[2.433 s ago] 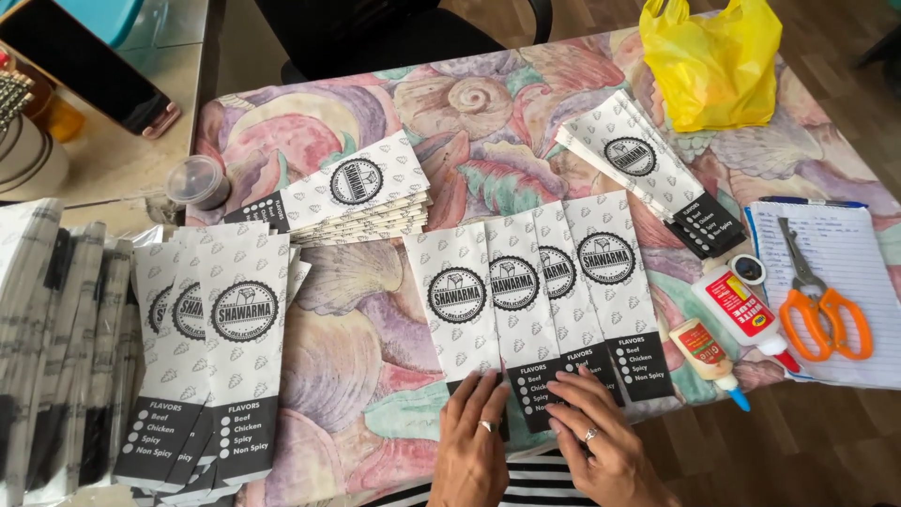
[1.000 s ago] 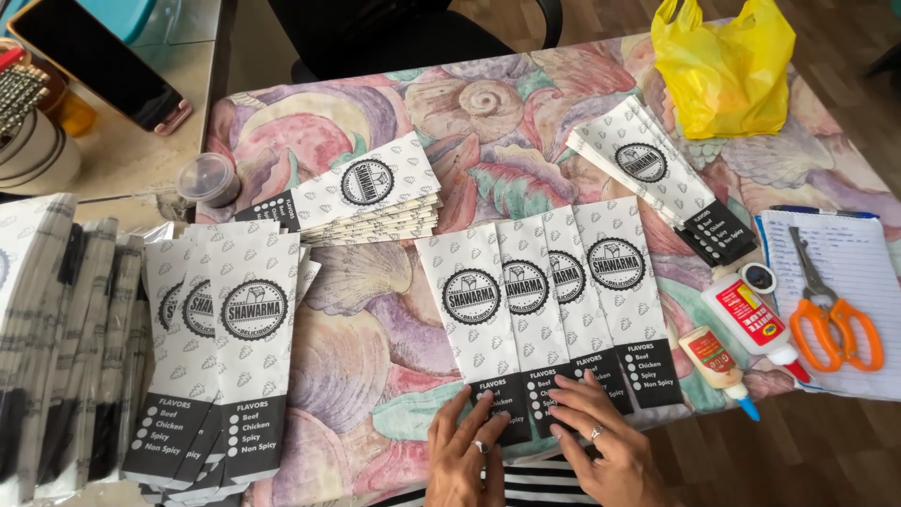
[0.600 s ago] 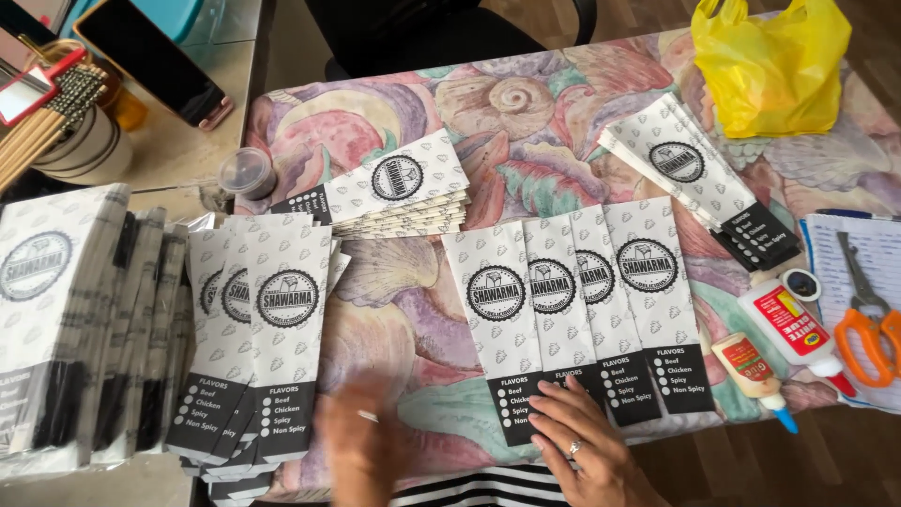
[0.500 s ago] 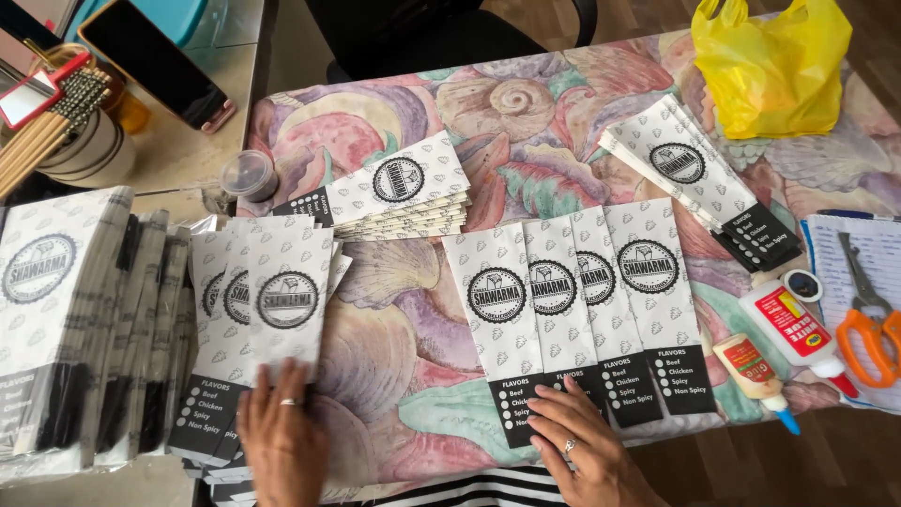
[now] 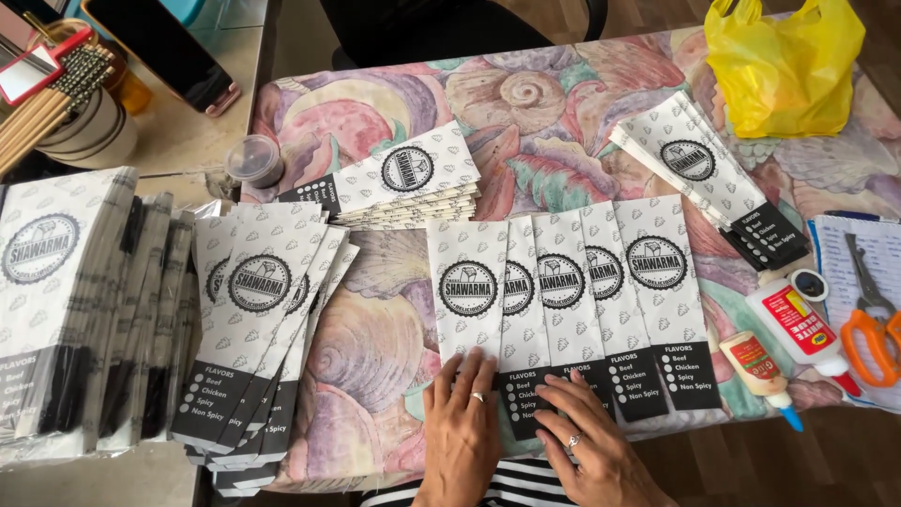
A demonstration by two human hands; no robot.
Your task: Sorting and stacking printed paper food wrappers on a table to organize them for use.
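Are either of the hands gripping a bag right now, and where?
Neither grips anything. The left hand lies flat on the bottom end of the leftmost bag; the right hand presses flat on the neighbouring bags' lower ends.

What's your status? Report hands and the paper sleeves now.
Left hand flat on leftmost sleeve; right hand flat beside it. Row of overlapped paper sleeves fanned at table edge. Glue bottles right, apart.
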